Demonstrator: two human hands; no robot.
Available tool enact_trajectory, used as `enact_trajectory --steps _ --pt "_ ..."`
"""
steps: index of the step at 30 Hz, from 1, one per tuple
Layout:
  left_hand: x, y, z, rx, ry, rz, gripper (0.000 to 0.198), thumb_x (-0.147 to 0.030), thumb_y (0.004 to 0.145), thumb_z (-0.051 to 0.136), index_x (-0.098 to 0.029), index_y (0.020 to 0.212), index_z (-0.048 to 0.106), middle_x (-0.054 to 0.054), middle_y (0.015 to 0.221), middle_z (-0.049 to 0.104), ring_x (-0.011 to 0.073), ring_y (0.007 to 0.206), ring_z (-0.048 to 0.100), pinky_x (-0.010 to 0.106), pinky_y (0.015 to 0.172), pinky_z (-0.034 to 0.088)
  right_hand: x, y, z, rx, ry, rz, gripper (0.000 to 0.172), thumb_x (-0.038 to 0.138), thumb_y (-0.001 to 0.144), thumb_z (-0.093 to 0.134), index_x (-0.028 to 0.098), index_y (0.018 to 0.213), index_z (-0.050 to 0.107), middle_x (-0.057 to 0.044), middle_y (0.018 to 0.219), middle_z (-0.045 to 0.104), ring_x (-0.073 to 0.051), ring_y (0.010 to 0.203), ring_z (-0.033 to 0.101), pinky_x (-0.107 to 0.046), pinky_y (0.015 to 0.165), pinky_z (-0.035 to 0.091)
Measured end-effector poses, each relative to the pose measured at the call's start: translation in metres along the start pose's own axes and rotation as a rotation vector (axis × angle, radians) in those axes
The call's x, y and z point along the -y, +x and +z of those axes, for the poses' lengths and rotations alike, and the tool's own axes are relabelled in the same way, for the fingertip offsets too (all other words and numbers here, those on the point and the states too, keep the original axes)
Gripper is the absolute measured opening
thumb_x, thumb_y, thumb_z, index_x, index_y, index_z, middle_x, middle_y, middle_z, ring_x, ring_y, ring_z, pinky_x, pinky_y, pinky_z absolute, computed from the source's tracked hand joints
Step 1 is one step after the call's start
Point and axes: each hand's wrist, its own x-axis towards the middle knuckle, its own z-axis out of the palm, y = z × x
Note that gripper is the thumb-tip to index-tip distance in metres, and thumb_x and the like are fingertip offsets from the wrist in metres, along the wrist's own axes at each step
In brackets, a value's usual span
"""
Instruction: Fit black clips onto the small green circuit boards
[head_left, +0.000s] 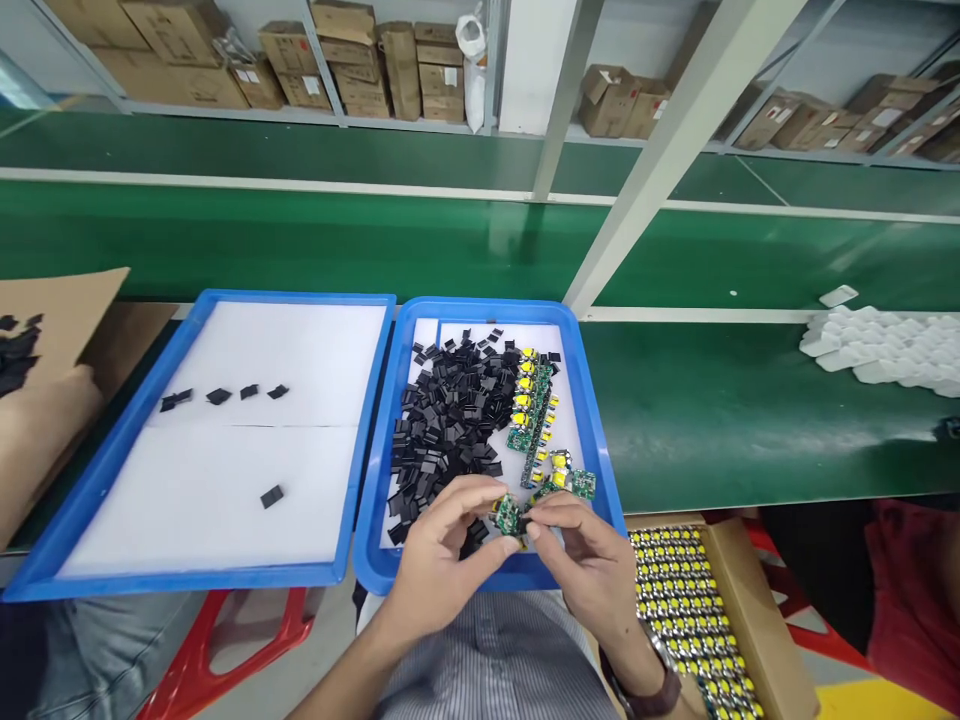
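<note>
Over the front edge of a blue tray [592, 420], my left hand [457, 540] pinches a small green circuit board [508, 514] between thumb and fingers. My right hand [585, 550] meets it from the right, fingertips closed on a small black piece [527, 520] against the board's edge. Just beyond my hands lie more circuit boards with yellow components [534, 400], partly in a row. A heap of small black rectangular pieces [450, 410] fills the tray's left side. My fingertips hide part of the held board.
Left of my tray, another blue tray [367, 420] holds several scattered black pieces [271, 496]. An open carton [757, 620] of yellow-topped boards stands low at right. White foam trays [885, 345] lie on the green bench. A slanted post [675, 130] rises behind; people sit on both sides.
</note>
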Motion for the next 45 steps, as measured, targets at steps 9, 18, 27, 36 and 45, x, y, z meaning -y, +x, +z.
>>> enact_trajectory --steps 9,18,27,36,45 --pt "-0.003 -0.007 -0.009 0.159 -0.288 -0.198 0.04 -0.023 0.097 0.066 -0.032 0.136 0.066 0.009 0.148 0.049 0.025 0.12 0.063 0.037 0.093 0.063 0.014 0.008 0.002 0.056 -0.03 -0.088 0.031 0.002 0.092 0.065 0.029 0.105 0.075 -0.002 0.099 0.075 -0.019 0.096 0.069 -0.037 0.087 0.056" --pt "-0.001 -0.008 -0.006 0.079 -0.199 -0.192 0.039 -0.019 0.095 0.07 -0.035 0.13 0.069 0.003 0.129 0.071 0.0162 0.121 0.066 0.026 0.107 0.054 0.016 0.006 0.002 0.068 -0.138 -0.171 0.035 -0.003 0.091 0.064 0.025 0.111 0.073 -0.003 0.096 0.074 -0.017 0.093 0.069 -0.036 0.084 0.056" --pt "-0.002 -0.005 -0.008 0.103 -0.201 -0.24 0.039 -0.022 0.093 0.073 -0.035 0.129 0.072 0.004 0.127 0.072 0.0192 0.117 0.07 0.029 0.103 0.057 0.016 0.006 0.003 0.077 -0.148 -0.22 0.038 -0.005 0.089 0.064 0.023 0.113 0.073 -0.004 0.097 0.074 -0.019 0.093 0.068 -0.038 0.082 0.056" --pt "-0.001 -0.005 -0.005 0.077 -0.188 -0.236 0.038 -0.023 0.09 0.076 -0.031 0.127 0.074 0.006 0.12 0.071 0.0216 0.112 0.07 0.034 0.099 0.059 0.014 0.003 0.003 0.023 -0.043 -0.064 0.033 0.001 0.09 0.066 0.029 0.107 0.075 -0.003 0.094 0.073 -0.019 0.09 0.069 -0.035 0.08 0.057" --pt "0.0 -0.005 -0.007 0.116 -0.163 -0.231 0.039 -0.023 0.092 0.074 -0.034 0.129 0.073 0.006 0.12 0.068 0.018 0.107 0.068 0.031 0.096 0.058 0.011 0.0 0.0 0.062 -0.069 -0.036 0.031 0.004 0.09 0.068 0.029 0.108 0.076 -0.002 0.091 0.07 -0.017 0.086 0.067 -0.034 0.077 0.054"
